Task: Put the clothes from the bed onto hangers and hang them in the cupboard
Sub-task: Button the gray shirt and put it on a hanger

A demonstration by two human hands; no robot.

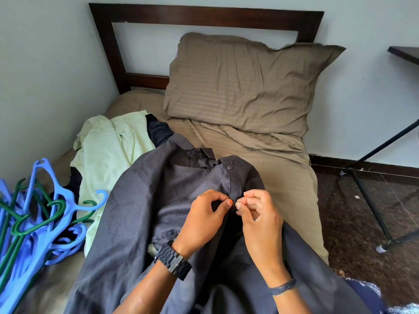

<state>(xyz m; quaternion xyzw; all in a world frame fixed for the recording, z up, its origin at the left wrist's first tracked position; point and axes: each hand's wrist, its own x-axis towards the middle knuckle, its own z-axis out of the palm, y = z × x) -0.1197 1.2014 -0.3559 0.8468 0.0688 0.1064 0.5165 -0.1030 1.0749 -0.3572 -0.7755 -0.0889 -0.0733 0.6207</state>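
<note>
A dark grey shirt (140,200) lies spread across the bed (283,177) in front of me, collar toward the pillow. My left hand (204,219) pinches the shirt's front placket at a button. My right hand (260,220) pinches the facing edge of the placket, fingertips almost touching the left thumb. One button (229,167) shows higher up near the collar. A pale green garment (108,150) lies crumpled to the left, over dark clothing (158,130). A pile of blue and green plastic hangers (38,223) lies at the bed's left edge.
A brown pillow (244,82) leans against the dark wooden headboard (204,17). A wall runs along the bed's left side. Right of the bed is dark speckled floor (353,223) with a black tripod-like stand (371,200). A dark shelf corner (405,53) juts out at the far right.
</note>
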